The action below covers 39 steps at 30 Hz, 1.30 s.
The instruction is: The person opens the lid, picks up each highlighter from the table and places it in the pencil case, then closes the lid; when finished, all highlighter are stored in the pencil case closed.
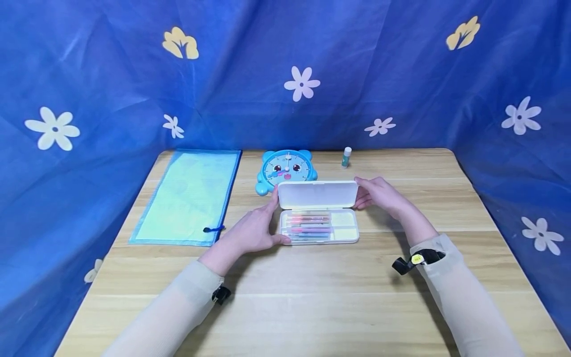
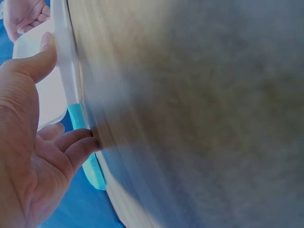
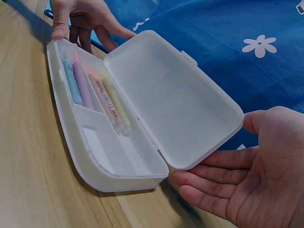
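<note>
A white pencil case (image 1: pixel 347 233) lies on the table with its lid (image 1: pixel 317 195) raised at the back. Several pastel pens (image 1: pixel 309 229) lie in its left compartments, while the ones on the right show bare white. My left hand (image 1: pixel 252 229) holds the case's left end, thumb on the front corner and index finger up at the lid's edge. In the left wrist view, the other fingers of this hand hang loosely bent. At the lid's right edge, my right hand (image 3: pixel 275 166) holds with the thumb against the rim and the fingers behind it.
A blue bear-shaped clock (image 1: pixel 287 168) stands right behind the case, partly hidden by the lid. To the left lies a light-blue mesh zip pouch (image 1: pixel 185 198). A glue stick (image 1: pixel 346 157) stands at the back. Blue flowered cloth (image 1: pixel 250 74) borders the table (image 1: pixel 312 297).
</note>
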Each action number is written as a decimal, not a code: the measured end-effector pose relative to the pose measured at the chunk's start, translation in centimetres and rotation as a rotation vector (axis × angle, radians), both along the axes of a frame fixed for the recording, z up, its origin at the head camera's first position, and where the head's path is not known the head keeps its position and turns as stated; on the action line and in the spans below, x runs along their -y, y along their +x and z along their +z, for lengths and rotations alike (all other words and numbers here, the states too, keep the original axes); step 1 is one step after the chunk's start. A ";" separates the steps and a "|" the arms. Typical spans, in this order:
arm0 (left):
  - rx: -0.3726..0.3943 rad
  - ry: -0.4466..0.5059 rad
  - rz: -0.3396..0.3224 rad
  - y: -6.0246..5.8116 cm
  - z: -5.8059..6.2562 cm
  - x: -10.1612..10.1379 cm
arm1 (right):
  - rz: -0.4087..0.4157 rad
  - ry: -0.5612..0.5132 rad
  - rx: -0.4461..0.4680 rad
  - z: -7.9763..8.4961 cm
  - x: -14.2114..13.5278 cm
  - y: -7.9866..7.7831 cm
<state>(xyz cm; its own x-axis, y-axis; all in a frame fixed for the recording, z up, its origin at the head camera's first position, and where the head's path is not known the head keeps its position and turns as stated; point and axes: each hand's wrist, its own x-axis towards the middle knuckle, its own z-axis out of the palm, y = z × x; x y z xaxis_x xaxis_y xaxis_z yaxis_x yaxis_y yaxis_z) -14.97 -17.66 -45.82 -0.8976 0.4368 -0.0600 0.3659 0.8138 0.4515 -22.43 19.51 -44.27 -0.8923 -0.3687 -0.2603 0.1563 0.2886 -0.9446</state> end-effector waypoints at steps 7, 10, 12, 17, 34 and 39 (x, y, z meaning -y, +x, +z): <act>-0.010 0.013 -0.001 0.1 0.1 0.0 | 0.034 -0.015 -0.038 -0.2 -0.3 0.5; -0.018 0.022 -0.001 0.2 0.2 -0.1 | 0.054 -0.026 -0.055 -0.4 -0.6 0.7; -0.024 0.032 -0.002 0.2 0.2 -0.1 | 0.078 -0.038 -0.070 -0.5 -0.7 0.9; -0.047 0.059 -0.018 0.2 0.1 -0.1 | 0.130 -0.071 -0.096 -0.7 -1.3 1.5; -0.037 0.109 -0.035 0.6 0.1 0.4 | 0.265 0.031 -0.247 -1.0 -3.2 3.5; -0.005 0.203 -0.038 0.8 0.1 0.8 | 0.292 0.115 -0.316 -0.9 -3.4 4.0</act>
<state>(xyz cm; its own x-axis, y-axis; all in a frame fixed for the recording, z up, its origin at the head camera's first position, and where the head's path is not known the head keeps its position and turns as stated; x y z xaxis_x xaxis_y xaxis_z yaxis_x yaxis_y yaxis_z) -14.21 -18.42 -45.75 -0.8801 0.4733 0.0373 0.3977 0.6920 0.6025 -18.47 22.90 -45.17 -0.7971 -0.6022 -0.0453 -0.2389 0.3833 -0.8922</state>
